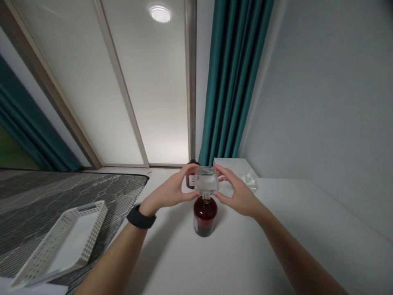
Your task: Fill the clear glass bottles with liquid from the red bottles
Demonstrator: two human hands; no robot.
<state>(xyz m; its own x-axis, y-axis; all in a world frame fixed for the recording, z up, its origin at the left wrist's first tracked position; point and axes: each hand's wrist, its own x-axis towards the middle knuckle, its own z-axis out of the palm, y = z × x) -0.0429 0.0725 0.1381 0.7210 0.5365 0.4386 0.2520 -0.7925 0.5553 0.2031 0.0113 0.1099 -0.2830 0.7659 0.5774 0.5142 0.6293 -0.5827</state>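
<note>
text: I read none | dark bottle point(205, 216) label: I see it edge-on, unreadable | second bottle point(190, 179) behind: pale label too small and blurred for me | watch point(141, 217) face: dark, no digits

A white table point(307, 229) runs along a plain grey wall point(331, 102) on the right. A teal curtain point(233, 82) hangs in the corner beside a frosted sliding door point(153, 94) with a pale frame. A round lamp point(160, 13) glows above it. A second teal curtain point(27, 139) hangs at far left. A grey patterned mattress point(61, 196) lies on the left, with a white perforated tray point(95, 223) at its edge.
</note>
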